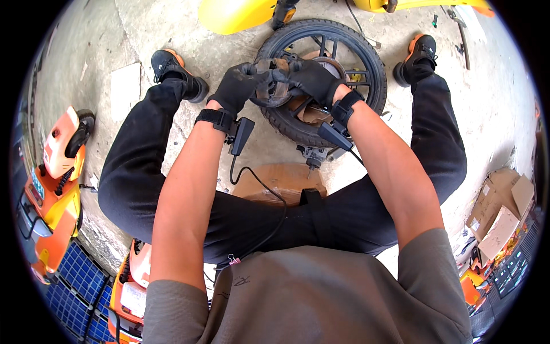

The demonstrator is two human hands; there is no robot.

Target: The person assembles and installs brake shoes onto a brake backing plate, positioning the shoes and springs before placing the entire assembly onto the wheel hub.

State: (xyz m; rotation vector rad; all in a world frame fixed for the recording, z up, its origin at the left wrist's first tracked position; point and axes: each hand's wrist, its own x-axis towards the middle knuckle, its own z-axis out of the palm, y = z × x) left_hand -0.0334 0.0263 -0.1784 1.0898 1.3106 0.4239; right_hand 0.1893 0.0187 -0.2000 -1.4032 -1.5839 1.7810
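Observation:
My left hand [238, 86], in a black glove, has its fingers closed on the left side of a dark rounded part with brown curved faces [279, 90], which looks like a brake shoe assembly. My right hand [314, 78], gloved too, grips the same part from the right, its fingertips close to the left ones. Both hands are above the left side of a black spoked wheel with a tyre [376, 86], which lies flat on the floor. A round hub or drum rim [342, 70] shows at the wheel's middle, partly behind my right hand. Brown material [312, 113] is visible between the spokes.
A small metal tool or mechanism [312, 156] lies just below the tyre. Nearer me is a brown wrapped seat or box [275, 179]. Yellow bodywork [238, 14] stands ahead, orange scooters [60, 149] at left, and an open cardboard box [497, 200] at right.

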